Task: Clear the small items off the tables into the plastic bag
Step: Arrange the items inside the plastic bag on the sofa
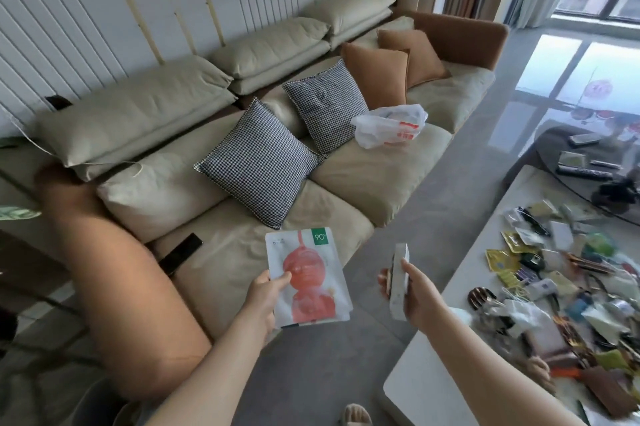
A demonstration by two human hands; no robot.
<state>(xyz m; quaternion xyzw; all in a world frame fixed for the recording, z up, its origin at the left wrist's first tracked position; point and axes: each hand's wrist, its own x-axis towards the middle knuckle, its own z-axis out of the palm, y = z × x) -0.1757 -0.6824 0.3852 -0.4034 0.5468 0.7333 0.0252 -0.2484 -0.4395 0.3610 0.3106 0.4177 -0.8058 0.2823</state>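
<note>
My left hand (264, 301) grips a flat white packet (306, 276) with a red picture and a green corner tag, held over the sofa's front edge. My right hand (417, 294) holds a thin white packet (399, 281) edge-on above the floor beside the white table (460, 349). A white plastic bag (389, 125) with red print lies open on the sofa seat, well beyond both hands. Several small packets and oddments (561, 283) litter the white table at the right.
A beige sofa (377, 179) with an orange arm (117, 287) carries two checked cushions (259, 162) and two orange ones. A black phone (180, 252) lies on the seat. A dark round table (588, 162) with remotes stands far right. Grey floor runs between sofa and tables.
</note>
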